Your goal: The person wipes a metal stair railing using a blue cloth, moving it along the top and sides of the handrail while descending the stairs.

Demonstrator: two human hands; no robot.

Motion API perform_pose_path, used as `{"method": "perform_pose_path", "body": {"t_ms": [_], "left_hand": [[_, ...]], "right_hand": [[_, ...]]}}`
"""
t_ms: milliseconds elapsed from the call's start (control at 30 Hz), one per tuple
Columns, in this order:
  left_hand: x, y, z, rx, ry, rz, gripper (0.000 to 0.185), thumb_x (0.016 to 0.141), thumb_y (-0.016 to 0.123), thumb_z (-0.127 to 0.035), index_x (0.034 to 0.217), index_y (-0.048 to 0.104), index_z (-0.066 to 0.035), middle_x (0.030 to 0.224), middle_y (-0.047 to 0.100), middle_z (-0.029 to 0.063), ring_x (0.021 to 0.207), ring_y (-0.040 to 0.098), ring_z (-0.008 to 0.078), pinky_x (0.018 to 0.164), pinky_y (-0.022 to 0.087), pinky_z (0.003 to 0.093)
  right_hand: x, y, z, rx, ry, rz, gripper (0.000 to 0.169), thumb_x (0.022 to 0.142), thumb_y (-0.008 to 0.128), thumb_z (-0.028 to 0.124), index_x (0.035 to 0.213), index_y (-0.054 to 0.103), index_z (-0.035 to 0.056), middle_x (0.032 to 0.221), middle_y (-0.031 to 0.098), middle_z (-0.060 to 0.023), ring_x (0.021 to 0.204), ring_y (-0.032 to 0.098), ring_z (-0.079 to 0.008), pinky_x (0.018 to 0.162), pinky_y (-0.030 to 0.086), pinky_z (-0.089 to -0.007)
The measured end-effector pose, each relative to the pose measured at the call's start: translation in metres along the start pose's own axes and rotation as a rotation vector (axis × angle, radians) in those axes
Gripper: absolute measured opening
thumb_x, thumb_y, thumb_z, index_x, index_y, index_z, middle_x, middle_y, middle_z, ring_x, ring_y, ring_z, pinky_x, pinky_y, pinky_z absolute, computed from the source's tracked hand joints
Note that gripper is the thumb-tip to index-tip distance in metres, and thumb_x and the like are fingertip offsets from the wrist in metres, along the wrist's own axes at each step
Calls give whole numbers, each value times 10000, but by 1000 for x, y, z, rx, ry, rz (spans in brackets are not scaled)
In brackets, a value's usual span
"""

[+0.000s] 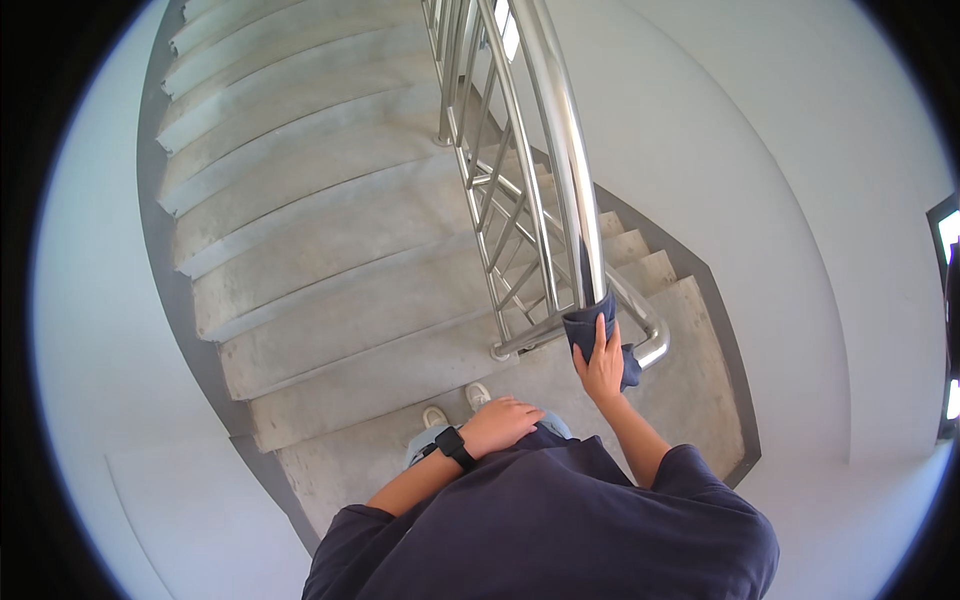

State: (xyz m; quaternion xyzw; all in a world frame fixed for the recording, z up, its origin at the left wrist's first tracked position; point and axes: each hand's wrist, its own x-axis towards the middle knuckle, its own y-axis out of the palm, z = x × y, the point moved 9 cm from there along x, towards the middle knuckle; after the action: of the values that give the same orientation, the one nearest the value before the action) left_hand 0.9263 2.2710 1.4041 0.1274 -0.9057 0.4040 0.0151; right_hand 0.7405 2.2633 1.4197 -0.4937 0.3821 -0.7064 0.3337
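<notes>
A dark blue cloth [584,330] is draped over the lower end of a shiny metal handrail [576,172]. My right hand [602,367] presses the cloth onto the rail, fingers pointing up along it. Part of the cloth hangs beyond the hand, beside the rail's bend [654,346]. My left hand [501,424] rests against my front at the waist, fingers together and slightly bent, with no object seen in it; its palm is hidden. A black watch [455,447] sits on that wrist.
Concrete stairs [330,217] rise ahead on the left. Another flight [630,247] lies beyond the metal balusters [499,202] on the right. My shoes [477,394] stand on the landing [690,375] near the lowest step. White walls [750,225] with grey skirting enclose both sides.
</notes>
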Motion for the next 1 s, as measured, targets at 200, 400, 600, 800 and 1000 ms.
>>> {"method": "perform_pose_path", "body": {"t_ms": [200, 400, 600, 800, 1000], "left_hand": [[3, 2, 7, 27, -31, 65, 304, 889, 611, -227, 1143, 624, -60, 1119, 668, 102, 1017, 625, 275, 896, 482, 369], [3, 1, 10, 53, -47, 84, 303, 893, 607, -235, 1150, 622, -75, 1113, 669, 99, 1013, 624, 282, 879, 488, 378], [-3, 5, 18, 9, -70, 35, 328, 911, 590, -257, 1184, 611, -75, 1138, 663, 85, 1036, 613, 281, 893, 482, 380], [-5, 11, 15, 22, -90, 37, 330, 915, 586, -247, 1190, 606, -66, 1150, 657, 97, 1038, 612, 282, 907, 475, 381], [-2, 22, 10, 17, -47, 23, 324, 916, 584, -237, 1185, 605, -56, 1160, 651, 99, 1042, 611, 285, 923, 468, 380]], "right_hand": [[86, -6, 28, 1, -27, -36, 828, 822, 699, 196, 1510, 248, 102, 1369, 378, -327, 1162, 488, -484, 942, 459, -479], [196, -16, 59, 3, -80, -128, 845, 825, 690, 204, 1526, 222, 142, 1327, 419, -309, 1108, 525, -470, 894, 497, -477], [309, -20, 79, 35, -27, -139, 865, 839, 667, 293, 1539, 173, 176, 1205, 481, -264, 1000, 582, -428, 786, 542, -478], [352, -17, 81, 94, 42, -85, 851, 866, 633, 353, 1542, 154, 160, 1099, 511, -216, 922, 611, -388, 758, 547, -471], [346, -16, 80, 83, 19, -89, 855, 856, 644, 358, 1541, 166, 173, 1089, 511, -220, 906, 609, -383, 743, 552, -461]]}}
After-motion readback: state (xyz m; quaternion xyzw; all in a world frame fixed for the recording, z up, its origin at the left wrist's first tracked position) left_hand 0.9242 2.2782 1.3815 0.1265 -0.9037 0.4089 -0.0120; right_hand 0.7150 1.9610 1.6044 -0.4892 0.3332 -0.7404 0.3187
